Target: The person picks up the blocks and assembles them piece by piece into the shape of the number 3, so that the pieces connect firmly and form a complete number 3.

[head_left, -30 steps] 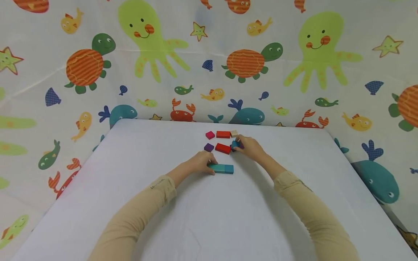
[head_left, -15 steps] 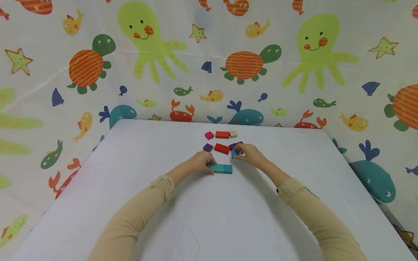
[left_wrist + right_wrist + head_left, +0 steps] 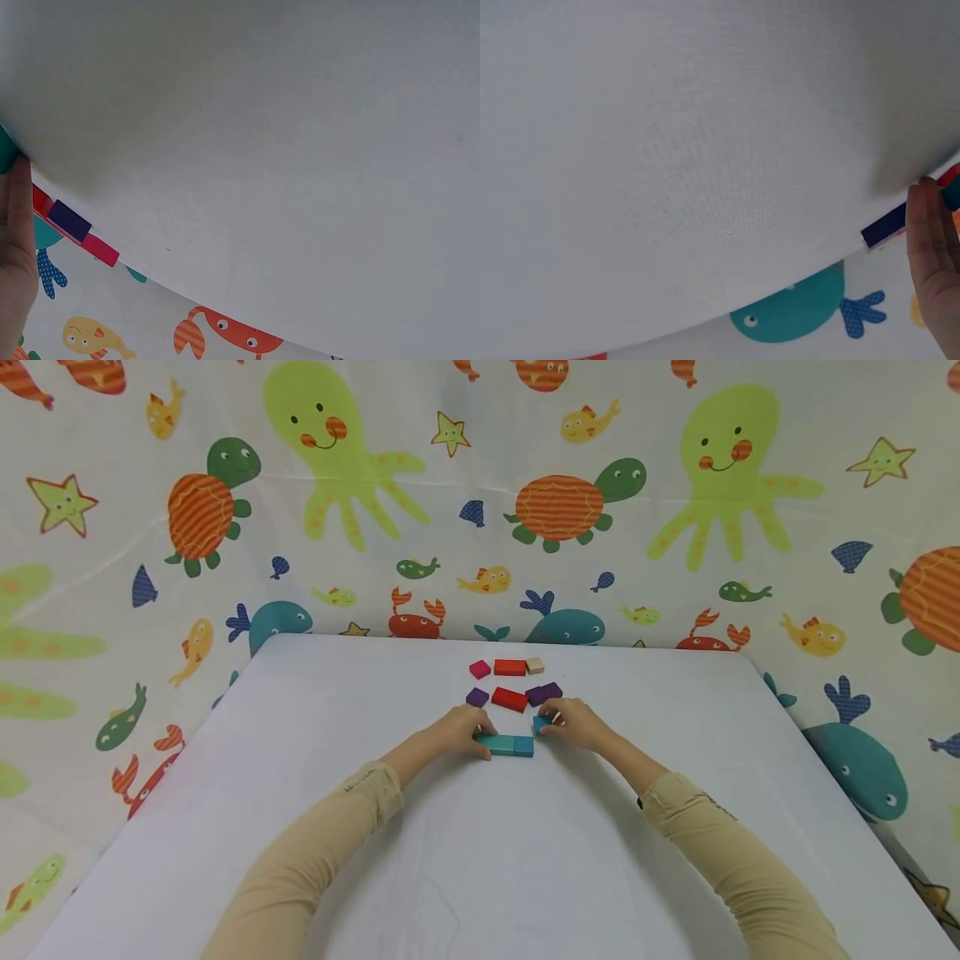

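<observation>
Soft, even light fills the head view, with faint shadows on the table [image 3: 450,868]. Both wrist views are dimmer and greyer.

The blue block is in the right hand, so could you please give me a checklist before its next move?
1. Right hand holding blue block: ok.
2. Left hand holding the teal-and-blue row: ok.
3. Blue block in line with the row: not ok, it sits farther back.
4. Nearer red block apart from the row: ok.
5. Blue block touching the table: cannot tell.
</observation>
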`<action>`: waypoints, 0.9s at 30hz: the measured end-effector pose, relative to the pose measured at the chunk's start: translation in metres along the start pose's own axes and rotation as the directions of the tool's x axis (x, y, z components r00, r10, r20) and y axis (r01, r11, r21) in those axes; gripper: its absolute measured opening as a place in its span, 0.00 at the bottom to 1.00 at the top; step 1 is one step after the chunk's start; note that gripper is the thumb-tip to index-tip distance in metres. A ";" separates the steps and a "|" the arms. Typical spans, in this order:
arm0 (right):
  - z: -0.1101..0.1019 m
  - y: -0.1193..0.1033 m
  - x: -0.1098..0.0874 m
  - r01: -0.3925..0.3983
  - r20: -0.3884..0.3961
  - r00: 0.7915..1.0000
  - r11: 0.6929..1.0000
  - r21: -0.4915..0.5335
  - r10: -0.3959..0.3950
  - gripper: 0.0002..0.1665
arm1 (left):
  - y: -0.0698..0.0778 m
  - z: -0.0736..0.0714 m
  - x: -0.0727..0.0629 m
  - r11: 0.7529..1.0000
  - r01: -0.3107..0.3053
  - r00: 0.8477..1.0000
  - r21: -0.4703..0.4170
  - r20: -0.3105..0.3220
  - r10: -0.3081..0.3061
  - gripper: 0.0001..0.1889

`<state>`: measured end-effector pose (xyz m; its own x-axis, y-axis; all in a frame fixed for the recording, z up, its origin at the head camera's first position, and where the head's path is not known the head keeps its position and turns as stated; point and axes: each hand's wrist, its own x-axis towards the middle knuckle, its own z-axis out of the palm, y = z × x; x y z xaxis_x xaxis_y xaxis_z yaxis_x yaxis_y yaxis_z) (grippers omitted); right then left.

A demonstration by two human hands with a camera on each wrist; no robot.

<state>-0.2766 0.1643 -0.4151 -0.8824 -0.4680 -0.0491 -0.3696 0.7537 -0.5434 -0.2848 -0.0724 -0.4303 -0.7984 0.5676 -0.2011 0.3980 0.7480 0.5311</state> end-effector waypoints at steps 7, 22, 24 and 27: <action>0.005 0.000 0.003 0.001 0.003 1.000 1.000 -0.004 -0.001 0.16 | -0.001 -0.002 -0.002 1.000 -0.003 1.000 0.001 0.000 0.003 0.21; 0.012 -0.001 0.005 -0.046 -0.010 0.999 0.999 -0.023 0.046 0.16 | 0.000 -0.001 -0.001 1.000 -0.003 1.000 0.009 0.003 0.003 0.21; 0.013 0.000 0.005 -0.039 -0.012 0.999 0.999 -0.026 0.039 0.16 | 0.001 -0.001 -0.001 1.000 0.002 1.000 0.009 0.001 -0.002 0.21; 0.014 0.001 0.006 -0.037 -0.016 0.999 0.999 -0.026 0.037 0.15 | 0.001 -0.001 -0.001 1.000 0.009 1.000 0.009 -0.001 -0.009 0.21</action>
<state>-0.2783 0.1559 -0.4274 -0.9001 -0.4322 -0.0553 -0.3439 0.7826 -0.5189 -0.2839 -0.0727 -0.4292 -0.8025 0.5605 -0.2046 0.3948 0.7560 0.5222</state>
